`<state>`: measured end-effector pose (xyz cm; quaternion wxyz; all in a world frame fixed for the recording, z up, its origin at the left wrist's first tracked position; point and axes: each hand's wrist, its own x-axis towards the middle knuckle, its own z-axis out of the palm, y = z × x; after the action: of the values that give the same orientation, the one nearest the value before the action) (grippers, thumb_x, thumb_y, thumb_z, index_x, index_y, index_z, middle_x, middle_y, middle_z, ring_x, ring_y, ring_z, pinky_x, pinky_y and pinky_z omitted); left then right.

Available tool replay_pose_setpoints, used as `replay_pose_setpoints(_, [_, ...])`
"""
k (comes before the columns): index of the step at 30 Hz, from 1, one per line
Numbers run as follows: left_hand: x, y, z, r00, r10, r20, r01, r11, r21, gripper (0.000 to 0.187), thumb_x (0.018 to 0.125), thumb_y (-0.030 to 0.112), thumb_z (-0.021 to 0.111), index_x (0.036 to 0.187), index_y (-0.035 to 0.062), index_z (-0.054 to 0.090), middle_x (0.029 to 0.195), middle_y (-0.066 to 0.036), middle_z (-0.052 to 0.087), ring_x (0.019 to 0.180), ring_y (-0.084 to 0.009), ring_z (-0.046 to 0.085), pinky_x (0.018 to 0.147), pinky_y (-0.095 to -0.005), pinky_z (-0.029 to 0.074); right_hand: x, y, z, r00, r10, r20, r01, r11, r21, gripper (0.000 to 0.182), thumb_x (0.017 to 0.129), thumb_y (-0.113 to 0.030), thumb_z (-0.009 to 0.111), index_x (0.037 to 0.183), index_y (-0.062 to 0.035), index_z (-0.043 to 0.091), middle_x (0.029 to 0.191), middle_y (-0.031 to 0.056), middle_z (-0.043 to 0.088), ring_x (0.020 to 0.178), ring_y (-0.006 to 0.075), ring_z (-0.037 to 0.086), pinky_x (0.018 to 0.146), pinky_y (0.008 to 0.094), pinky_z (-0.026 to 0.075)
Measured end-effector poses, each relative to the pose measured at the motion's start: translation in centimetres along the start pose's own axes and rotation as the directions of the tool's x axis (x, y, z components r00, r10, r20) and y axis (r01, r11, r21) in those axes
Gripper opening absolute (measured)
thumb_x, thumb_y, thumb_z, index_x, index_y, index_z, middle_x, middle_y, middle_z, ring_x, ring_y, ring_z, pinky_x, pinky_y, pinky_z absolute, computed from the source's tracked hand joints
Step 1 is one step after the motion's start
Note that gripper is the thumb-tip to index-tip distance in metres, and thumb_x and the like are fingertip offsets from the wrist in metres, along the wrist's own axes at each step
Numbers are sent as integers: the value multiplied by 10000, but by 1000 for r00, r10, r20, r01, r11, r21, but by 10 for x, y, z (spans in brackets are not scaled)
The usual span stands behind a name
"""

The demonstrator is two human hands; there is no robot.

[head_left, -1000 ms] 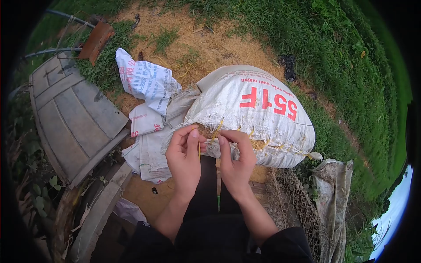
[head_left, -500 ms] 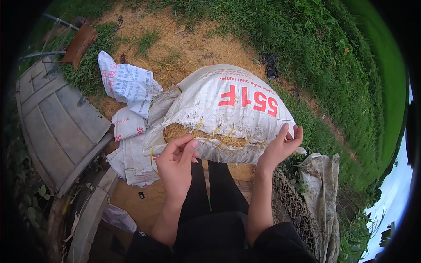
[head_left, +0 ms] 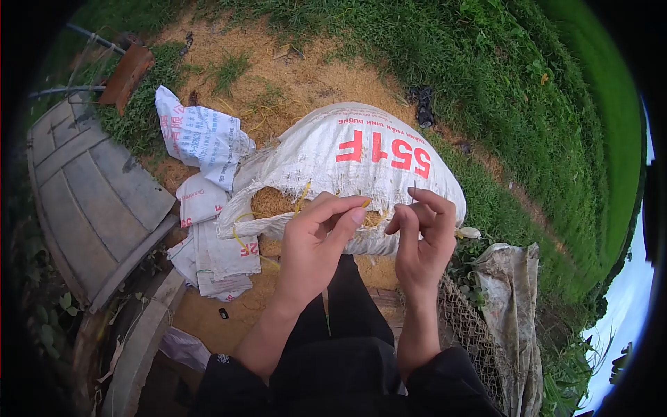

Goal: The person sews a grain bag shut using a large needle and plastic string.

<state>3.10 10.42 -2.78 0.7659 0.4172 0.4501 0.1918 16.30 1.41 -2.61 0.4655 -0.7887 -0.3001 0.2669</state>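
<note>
A full white sack [head_left: 375, 167] with red "551F" print lies in front of me, its near side partly open with yellow-brown husks [head_left: 272, 202] showing. Yellow string [head_left: 303, 197] is laced through the edges of the opening. My left hand [head_left: 321, 243] pinches a bit of the yellow string over the middle of the opening. Close to its right, my right hand [head_left: 422, 240] has its fingers closed on a thin dark needle-like piece [head_left: 414, 194] that points up over the sack.
Printed empty sacks [head_left: 208, 142] lie left of the full one. Farther left is a grey panel [head_left: 97, 194]. Netting [head_left: 472, 333] and a dirty white sheet [head_left: 511, 299] are at the right. Grass [head_left: 486, 62] and scattered husks [head_left: 313, 76] lie beyond.
My left hand has moved right and my right hand left, so they are closer together. The sack has shifted slightly left. More yellow string hangs at the opening's left end.
</note>
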Motion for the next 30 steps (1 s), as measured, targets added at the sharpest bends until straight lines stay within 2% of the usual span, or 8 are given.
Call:
replay_pose_setpoints(2, [-1,2,0,1000,-11,-2,11,1000,-6,196,995,69,658,1152,-35,714,942,-21,614,819,-58,565,722,-210,446,-7,-8,12,992,-5,122,7,1000,-16,182,940,33,679,1079,-3,567,739,100,703,661,152,709,585,273,517])
replay_pose_setpoints(4, [-4,1,-2,1000,9,-3,-10,994,-113,205,999,70,651,1163,-42,706,946,-16,607,802,-54,557,700,-210,444,-12,-6,20,993,6,121,-10,999,31,154,935,31,689,1038,1,579,747,105,706,677,158,717,594,272,524])
replay_pose_setpoints(8, [-7,-4,-10,1000,17,-26,-20,994,-105,209,1004,72,643,1166,-45,702,943,-19,607,781,-51,543,683,-214,443,-16,-2,25,992,-10,127,2,998,65,123,936,20,696,1000,4,592,758,111,709,685,163,722,603,277,531])
replay_pose_setpoints(10, [-8,-3,-11,999,-27,-46,20,990,-139,206,1004,72,642,1163,-43,703,935,-19,608,763,-46,529,670,-211,435,-19,-3,26,992,10,127,-17,998,59,105,939,14,694,983,4,599,764,109,711,693,165,727,608,281,538])
replay_pose_setpoints(20, [-11,-5,-16,999,-30,-14,27,987,-156,212,1012,96,634,1166,-33,703,950,-13,632,750,-36,524,660,-208,438,-22,-3,29,988,-26,151,25,1000,13,92,944,3,692,992,9,614,780,106,722,710,160,735,617,275,545])
replay_pose_setpoints(22, [-12,1,-15,994,-101,-43,92,980,-178,216,1013,94,628,1173,-29,703,970,-16,657,748,-32,530,666,-203,442,-21,-7,29,986,52,160,-69,992,103,91,946,6,690,996,14,614,789,112,730,734,147,737,624,265,546])
replay_pose_setpoints(30, [-11,-1,-20,997,-72,-25,67,984,-162,214,1016,88,616,1177,-23,702,975,-20,660,760,-35,550,663,-203,445,-20,-6,32,985,27,173,-41,996,75,91,945,11,689,996,17,613,797,118,731,747,152,744,633,265,554])
